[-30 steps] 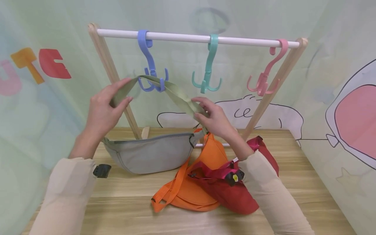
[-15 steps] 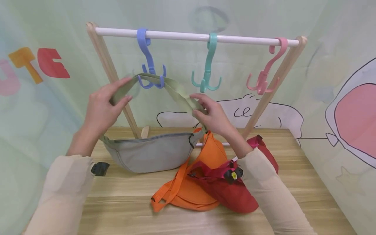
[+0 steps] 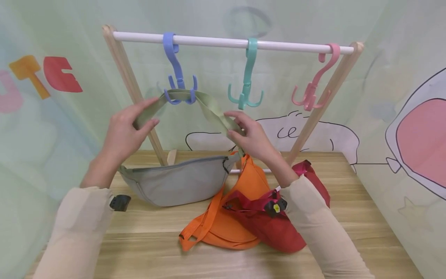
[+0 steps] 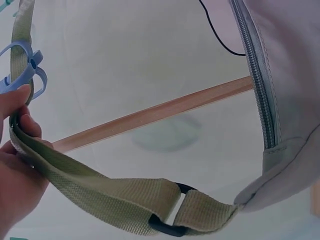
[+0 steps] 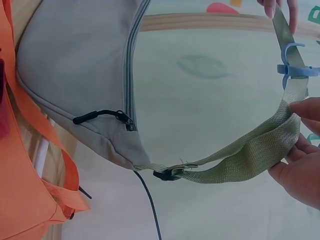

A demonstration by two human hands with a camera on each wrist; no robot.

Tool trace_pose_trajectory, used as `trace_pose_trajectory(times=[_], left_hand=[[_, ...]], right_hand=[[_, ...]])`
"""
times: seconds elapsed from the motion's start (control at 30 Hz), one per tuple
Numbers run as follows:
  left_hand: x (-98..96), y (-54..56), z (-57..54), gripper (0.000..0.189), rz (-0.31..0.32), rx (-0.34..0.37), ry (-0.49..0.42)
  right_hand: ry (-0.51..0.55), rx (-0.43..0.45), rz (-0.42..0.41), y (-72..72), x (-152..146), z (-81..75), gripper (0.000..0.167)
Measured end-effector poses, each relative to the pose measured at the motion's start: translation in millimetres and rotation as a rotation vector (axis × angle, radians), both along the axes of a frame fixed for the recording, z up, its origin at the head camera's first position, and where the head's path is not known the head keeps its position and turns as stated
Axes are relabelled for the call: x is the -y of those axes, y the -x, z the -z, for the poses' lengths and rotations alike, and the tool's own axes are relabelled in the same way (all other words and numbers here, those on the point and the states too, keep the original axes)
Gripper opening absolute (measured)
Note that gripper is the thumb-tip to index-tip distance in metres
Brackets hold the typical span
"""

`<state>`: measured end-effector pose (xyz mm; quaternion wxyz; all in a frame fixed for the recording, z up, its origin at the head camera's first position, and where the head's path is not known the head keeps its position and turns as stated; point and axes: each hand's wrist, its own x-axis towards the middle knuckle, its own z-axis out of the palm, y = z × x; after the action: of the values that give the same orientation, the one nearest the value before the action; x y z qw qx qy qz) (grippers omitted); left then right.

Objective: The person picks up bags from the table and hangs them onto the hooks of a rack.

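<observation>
A grey waist bag hangs by its olive-green strap, low over the table. My left hand holds the strap's left side between thumb and fingers. On the other side, my right hand pinches the strap. Between the hands, the strap passes among the prongs of a blue hook; whether its weight rests on them I cannot tell. A black strap slider shows in the left wrist view. The right wrist view shows the bag's zipper pull.
An orange bag and a dark red bag lie overlapping on the wooden table. A teal hook and a pink hook also hang from the white bar. Wooden posts support the bar.
My left hand has shifted slightly right and down. The strap's middle sits a little lower and flatter among the blue prongs. My right hand has barely moved.
</observation>
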<state>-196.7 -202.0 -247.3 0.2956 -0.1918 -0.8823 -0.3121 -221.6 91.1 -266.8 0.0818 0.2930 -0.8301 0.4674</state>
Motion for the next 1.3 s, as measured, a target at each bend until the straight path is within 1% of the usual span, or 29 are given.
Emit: trace_pose_trajectory(times=[0.27, 0.57, 0.8, 0.9, 1.03, 1.3], left_hand=[[1.7, -0.7, 5.2, 0.048, 0.013, -0.001, 0.006], [-0.3, -2.8, 10.3, 0.052, -0.003, 0.018, -0.014], [-1.5, -4.2, 15.9, 0.056, -0.032, 0.033, -0.036], [-1.7, -4.4, 18.4, 0.057, -0.041, 0.028, -0.036], [-1.3, -4.4, 21.4, 0.058, -0.048, 0.015, -0.034], [0.0, -6.1, 25.2, 0.059, -0.053, 0.032, -0.072]], right_hand=[[-0.03, 0.008, 0.022, 0.7, 1, 3.1, 0.044], [-0.049, -0.014, 0.035, 2.1, 2, 8.9, 0.045], [-0.048, -0.042, 0.014, 2.4, 2, 14.1, 0.048], [-0.045, -0.041, 0.012, 2.4, 2, 16.0, 0.049], [-0.038, -0.036, 0.002, 2.0, 1, 17.6, 0.051], [-0.035, -0.053, -0.01, 2.2, -2, 20.3, 0.052]])
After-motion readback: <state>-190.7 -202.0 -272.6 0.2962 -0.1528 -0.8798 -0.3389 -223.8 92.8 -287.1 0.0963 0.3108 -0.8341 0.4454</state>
